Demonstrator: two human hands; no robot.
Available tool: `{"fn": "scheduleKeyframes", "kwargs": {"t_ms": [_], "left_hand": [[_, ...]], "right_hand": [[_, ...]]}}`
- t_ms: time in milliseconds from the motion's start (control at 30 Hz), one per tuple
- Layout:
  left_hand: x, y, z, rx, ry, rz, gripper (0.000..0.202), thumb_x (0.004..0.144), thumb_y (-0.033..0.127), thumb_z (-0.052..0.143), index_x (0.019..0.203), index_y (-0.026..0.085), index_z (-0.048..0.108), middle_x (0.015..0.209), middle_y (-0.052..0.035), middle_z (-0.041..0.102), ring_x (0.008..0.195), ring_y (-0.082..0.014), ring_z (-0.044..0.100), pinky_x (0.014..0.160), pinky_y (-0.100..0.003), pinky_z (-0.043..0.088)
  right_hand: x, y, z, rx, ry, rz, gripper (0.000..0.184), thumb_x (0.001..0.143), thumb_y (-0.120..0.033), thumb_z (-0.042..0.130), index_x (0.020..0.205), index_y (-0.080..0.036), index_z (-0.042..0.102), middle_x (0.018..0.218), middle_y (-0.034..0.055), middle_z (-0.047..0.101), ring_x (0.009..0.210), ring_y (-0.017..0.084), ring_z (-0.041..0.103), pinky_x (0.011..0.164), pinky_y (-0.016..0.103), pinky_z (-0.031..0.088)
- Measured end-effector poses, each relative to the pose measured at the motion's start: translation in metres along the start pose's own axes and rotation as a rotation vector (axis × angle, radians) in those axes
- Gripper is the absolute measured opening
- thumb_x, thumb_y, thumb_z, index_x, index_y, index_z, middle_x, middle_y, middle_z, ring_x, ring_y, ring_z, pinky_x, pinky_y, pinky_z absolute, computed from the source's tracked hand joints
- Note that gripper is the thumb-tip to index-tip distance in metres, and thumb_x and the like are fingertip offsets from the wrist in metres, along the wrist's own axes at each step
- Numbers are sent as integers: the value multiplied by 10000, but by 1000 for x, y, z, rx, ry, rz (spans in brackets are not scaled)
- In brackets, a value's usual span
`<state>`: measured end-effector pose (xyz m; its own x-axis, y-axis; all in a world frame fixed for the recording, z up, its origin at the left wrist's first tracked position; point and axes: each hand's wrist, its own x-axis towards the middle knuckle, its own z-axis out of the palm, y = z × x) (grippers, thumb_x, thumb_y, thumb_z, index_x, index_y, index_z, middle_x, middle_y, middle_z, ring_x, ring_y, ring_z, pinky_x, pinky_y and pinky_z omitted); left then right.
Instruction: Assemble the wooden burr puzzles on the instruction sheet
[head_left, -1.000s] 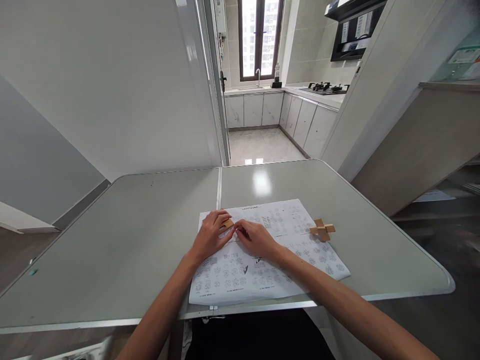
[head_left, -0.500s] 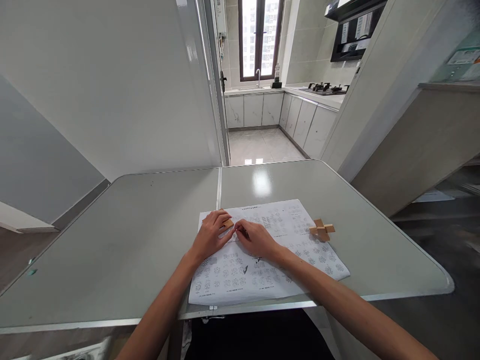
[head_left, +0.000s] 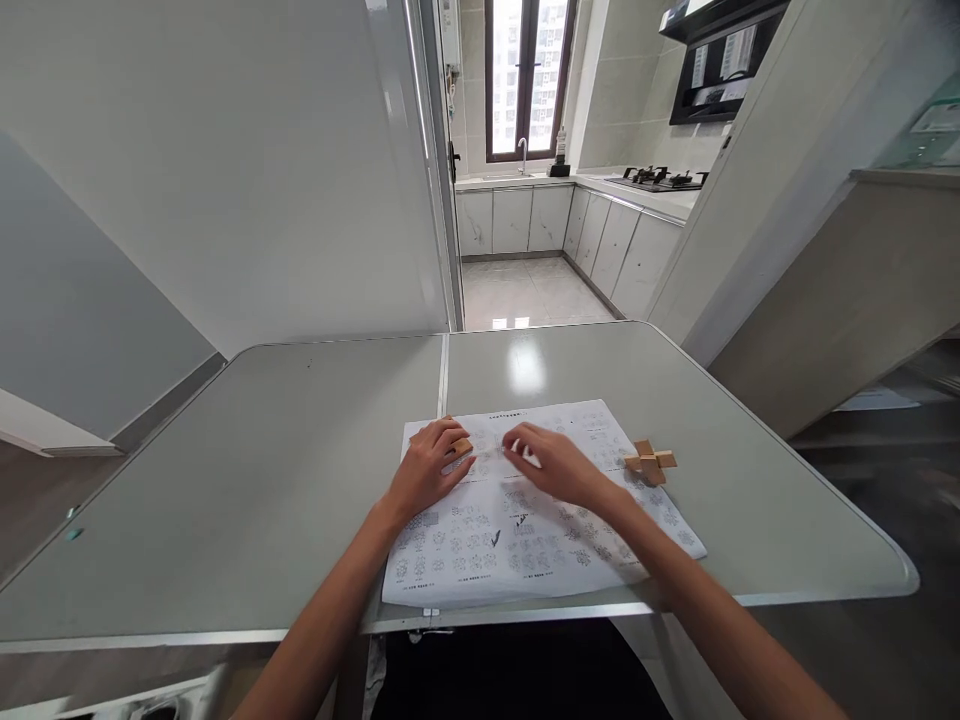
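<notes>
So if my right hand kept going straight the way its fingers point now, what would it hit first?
Your right hand would probably meet your left hand first, or the wooden piece partly under it, though the right hand's height above the printed sheet is unclear.

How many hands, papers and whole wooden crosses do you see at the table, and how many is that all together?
Hands: 2 (left hand, right hand)
Printed paper: 1
Wooden cross: 1
Total: 4
The wood by the left hand is partly hidden, so it isn't counted.
</notes>
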<state>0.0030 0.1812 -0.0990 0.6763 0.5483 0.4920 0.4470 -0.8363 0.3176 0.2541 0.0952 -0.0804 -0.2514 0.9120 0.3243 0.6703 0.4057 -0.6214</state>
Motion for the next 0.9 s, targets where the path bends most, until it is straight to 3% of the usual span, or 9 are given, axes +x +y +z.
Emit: {"fn": "scheduleKeyframes", "kwargs": {"t_ms": [167, 267, 333, 400, 733, 900], "left_hand": [[0, 0, 3, -8, 16, 17, 97, 1020, 227, 573, 1091, 249, 635, 1155, -72, 668, 1186, -241, 651, 994, -424, 518], [0, -3, 6, -8, 53, 41, 141, 1047, 206, 525, 1026, 244, 659, 1102, -65, 680, 1141, -225, 671, 954, -411, 527], [0, -5, 8, -12, 67, 60, 149, 1049, 210, 531, 997, 238, 668, 1084, -65, 685, 1111, -221, 678, 930, -405, 534], [0, -6, 8, -17, 76, 66, 154, 1050, 213, 535, 989, 236, 675, 1078, -66, 689, 1109, -221, 678, 927, -406, 535], [-2, -7, 9, -32, 89, 59, 164, 1049, 224, 548, 972, 243, 692, 1069, -60, 704, 1118, -225, 687, 948, -420, 539], [-1, -7, 8, -29, 95, 66, 174, 1050, 220, 543, 965, 240, 694, 1058, -59, 711, 1095, -224, 690, 920, -409, 544]], "right_hand": [[-57, 14, -63, -192, 236, 259, 255, 1046, -423, 485, 1108, -244, 656, 1155, 100, 715, 929, 259, 709, 764, 386, 573], [-94, 31, -82, -343, 335, 420, 380, 1022, -494, 483, 1234, -224, 645, 1295, 152, 667, 1050, 320, 688, 765, 416, 589], [-112, 43, -85, -412, 306, 476, 455, 1003, -524, 488, 1308, -214, 621, 1358, 165, 637, 1207, 375, 621, 820, 456, 588], [-125, 52, -82, -434, 282, 524, 511, 986, -552, 484, 1346, -210, 606, 1380, 165, 627, 1242, 392, 598, 871, 498, 578], [-144, 68, -74, -328, 247, 637, 491, 959, -554, 498, 1343, -268, 606, 1352, 118, 662, 1054, 324, 705, 763, 430, 592], [-145, 73, -80, -243, 233, 649, 441, 950, -534, 500, 1252, -250, 647, 1186, 95, 753, 943, 288, 740, 718, 387, 581]]}}
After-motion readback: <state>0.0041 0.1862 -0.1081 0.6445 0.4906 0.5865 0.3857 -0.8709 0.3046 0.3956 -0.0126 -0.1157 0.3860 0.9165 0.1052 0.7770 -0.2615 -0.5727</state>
